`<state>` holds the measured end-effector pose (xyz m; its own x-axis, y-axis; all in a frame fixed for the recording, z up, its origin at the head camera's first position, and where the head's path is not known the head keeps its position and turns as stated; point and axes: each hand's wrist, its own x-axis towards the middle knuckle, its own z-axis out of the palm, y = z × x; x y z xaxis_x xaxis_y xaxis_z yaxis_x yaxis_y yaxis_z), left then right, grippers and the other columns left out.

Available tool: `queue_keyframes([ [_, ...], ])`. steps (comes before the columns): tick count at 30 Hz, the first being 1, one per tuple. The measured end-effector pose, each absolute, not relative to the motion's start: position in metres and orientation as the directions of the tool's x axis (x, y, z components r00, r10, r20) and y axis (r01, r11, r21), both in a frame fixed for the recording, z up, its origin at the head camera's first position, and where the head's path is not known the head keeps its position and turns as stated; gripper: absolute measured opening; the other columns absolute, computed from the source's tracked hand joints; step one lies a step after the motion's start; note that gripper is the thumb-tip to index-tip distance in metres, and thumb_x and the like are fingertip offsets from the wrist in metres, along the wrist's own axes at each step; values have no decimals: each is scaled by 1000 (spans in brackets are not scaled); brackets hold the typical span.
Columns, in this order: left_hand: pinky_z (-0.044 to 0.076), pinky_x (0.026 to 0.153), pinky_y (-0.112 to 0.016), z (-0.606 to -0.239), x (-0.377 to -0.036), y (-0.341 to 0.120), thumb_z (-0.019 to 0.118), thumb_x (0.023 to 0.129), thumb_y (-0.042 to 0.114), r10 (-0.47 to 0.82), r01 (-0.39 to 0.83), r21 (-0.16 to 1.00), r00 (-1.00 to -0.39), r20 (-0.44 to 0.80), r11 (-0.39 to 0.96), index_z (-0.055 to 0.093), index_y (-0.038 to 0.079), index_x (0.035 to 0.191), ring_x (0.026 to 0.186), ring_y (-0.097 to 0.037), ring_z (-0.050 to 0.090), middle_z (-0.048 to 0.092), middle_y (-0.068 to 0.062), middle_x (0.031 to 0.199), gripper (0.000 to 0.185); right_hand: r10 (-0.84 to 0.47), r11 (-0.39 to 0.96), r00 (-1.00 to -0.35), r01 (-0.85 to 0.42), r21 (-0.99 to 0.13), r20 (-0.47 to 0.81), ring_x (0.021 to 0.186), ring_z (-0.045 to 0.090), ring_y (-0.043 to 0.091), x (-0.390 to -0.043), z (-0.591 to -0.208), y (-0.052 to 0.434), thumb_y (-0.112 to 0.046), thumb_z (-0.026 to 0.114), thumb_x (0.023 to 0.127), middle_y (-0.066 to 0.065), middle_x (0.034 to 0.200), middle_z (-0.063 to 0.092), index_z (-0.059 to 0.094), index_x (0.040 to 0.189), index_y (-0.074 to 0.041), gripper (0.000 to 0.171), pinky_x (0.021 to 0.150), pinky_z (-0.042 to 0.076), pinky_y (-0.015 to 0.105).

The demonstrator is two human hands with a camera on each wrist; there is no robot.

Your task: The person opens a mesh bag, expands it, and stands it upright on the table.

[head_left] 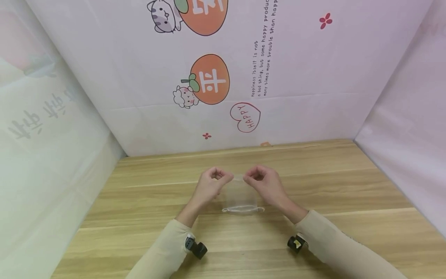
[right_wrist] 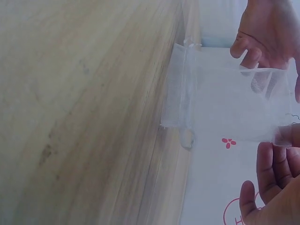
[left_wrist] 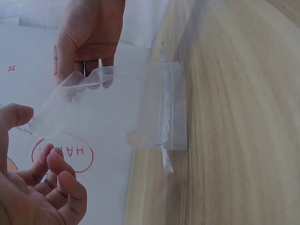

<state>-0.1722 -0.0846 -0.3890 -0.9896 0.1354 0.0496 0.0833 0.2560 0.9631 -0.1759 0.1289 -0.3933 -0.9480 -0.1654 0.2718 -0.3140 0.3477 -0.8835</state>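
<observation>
A small sheer white drawstring pouch (head_left: 241, 198) hangs between the hands, its gathered mouth and ribbon ends toward the person. My left hand (head_left: 210, 185) pinches one far corner between thumb and fingertips; its other fingers curl loosely in the left wrist view. The opposite far corner is pinched by my right hand (head_left: 267, 185). In the left wrist view, some right-hand fingers show through the mesh of the pouch (left_wrist: 117, 108). The right wrist view shows the pouch (right_wrist: 229, 98) spread flat, with nothing visible inside it.
A wood-grain table (head_left: 240, 248) lies beneath the hands. White printed cloth (head_left: 299, 77) stands behind it, with further cloth walls at left and right. Small black cameras (head_left: 196, 248) are strapped at the beige sleeves (head_left: 163, 246).
</observation>
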Motion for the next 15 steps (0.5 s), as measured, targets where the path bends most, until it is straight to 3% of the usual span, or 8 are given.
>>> queue_keyframes([
  [8, 45, 64, -29, -388, -176, -78, 76, 88, 31, 155, 138, 937, -984, 92, 320, 65, 7, 91, 78, -17, 54, 60, -4, 86, 27, -197, 348, -947, -311, -885, 255, 75, 62, 18, -176, -393, 129, -6, 74, 90, 4, 83, 68, 68, 93, -1, 8, 64, 51, 25],
  [15, 42, 60, -26, -387, -176, -76, 73, 87, 20, 163, 162, 926, -980, 111, 340, 64, 8, 86, 72, -15, 51, 57, -1, 79, 15, -192, 343, -945, -318, -884, 265, 72, 59, 18, -177, -394, 129, -3, 75, 89, 4, 80, 66, 67, 90, -4, 9, 61, 49, 24],
])
